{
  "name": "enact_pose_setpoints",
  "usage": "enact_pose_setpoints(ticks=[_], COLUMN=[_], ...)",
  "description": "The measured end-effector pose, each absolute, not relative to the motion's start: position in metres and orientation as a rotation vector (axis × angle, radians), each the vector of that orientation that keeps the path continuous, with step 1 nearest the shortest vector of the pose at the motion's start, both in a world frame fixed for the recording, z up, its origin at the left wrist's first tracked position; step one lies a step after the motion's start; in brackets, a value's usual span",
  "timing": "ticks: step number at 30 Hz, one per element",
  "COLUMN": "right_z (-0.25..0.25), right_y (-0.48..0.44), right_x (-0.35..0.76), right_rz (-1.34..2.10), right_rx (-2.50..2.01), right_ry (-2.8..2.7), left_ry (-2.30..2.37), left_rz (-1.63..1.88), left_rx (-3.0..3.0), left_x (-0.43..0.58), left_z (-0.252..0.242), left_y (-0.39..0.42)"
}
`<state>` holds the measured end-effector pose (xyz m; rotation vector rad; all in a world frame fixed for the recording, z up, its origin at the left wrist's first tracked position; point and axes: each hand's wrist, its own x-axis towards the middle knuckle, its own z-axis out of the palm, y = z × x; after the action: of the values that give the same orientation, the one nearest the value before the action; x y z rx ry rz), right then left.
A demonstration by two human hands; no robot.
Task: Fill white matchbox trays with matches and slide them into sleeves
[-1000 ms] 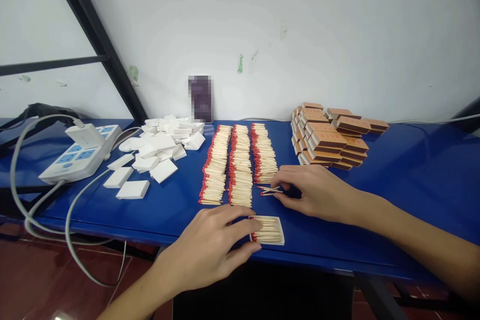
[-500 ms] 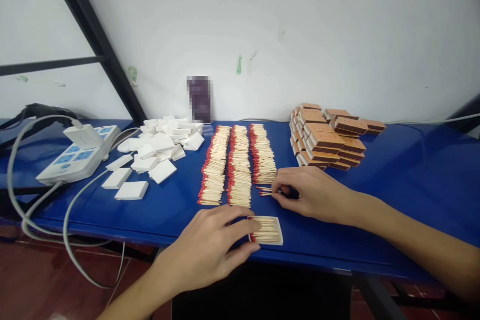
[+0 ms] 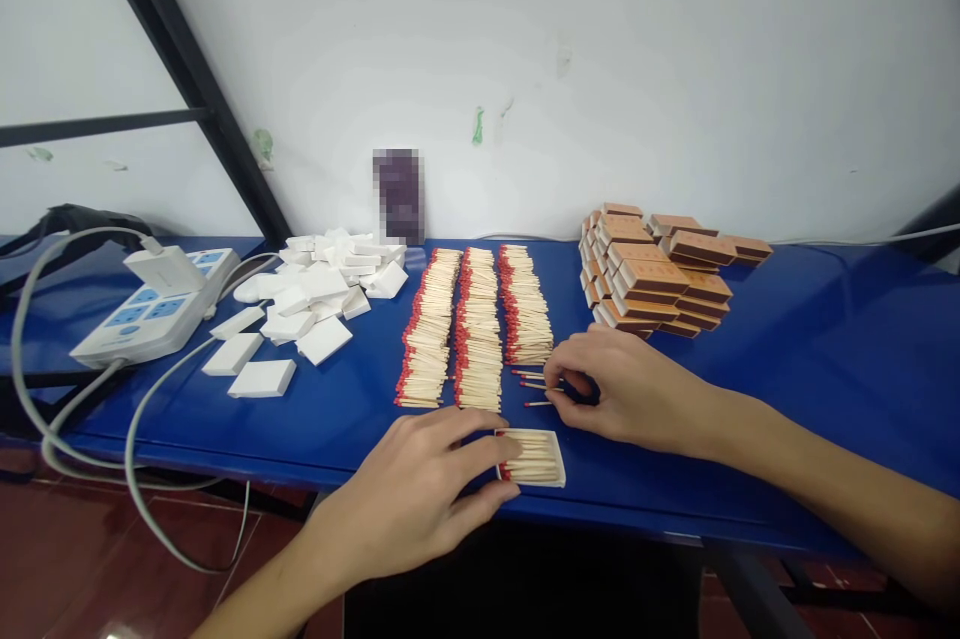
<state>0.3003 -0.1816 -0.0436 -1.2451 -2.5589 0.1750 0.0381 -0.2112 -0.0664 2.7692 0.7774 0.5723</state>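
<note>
My left hand [image 3: 442, 474] grips the left end of a small white matchbox tray [image 3: 561, 472] at the table's front edge. Red-tipped matches [image 3: 538, 459] lie side by side inside it, their heads partly under my fingers. Just behind and to the right, my right hand [image 3: 619, 384] pinches a single match [image 3: 536, 404] between thumb and fingertips, its red head pointing left. A few loose matches [image 3: 529, 374] lie on the table by those fingertips. Beyond them stand three long rows of matches, the left row [image 3: 427, 329], the middle row [image 3: 478, 329] and the shorter right row [image 3: 527, 309].
White trays [image 3: 322, 284] are heaped at the left, near a power strip [image 3: 157, 309] with looping cables. Brown matchbox sleeves [image 3: 652, 274] are stacked at the back right. A pixelated dark panel [image 3: 399, 194] leans against the wall behind the blue table [image 3: 810, 389].
My right hand has drawn one match a little toward me, away from the other loose ones. My left hand stays on the tray.
</note>
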Motion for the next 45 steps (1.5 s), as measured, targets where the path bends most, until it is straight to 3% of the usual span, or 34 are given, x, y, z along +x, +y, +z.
enact_pose_setpoints(ticks=[30,45], right_z=[-0.044,-0.048], right_y=[-0.182,-0.17], right_x=[0.298,0.31], right_rz=[0.443,0.405], right_rx=[-1.388,-1.477], right_ry=[-2.432,-2.381], left_ry=[0.782,0.783], left_rz=[0.551,0.554], left_rx=[2.775,2.775], left_x=[0.038,0.038], left_z=[-0.066,-0.067], left_y=[-0.212,-0.211])
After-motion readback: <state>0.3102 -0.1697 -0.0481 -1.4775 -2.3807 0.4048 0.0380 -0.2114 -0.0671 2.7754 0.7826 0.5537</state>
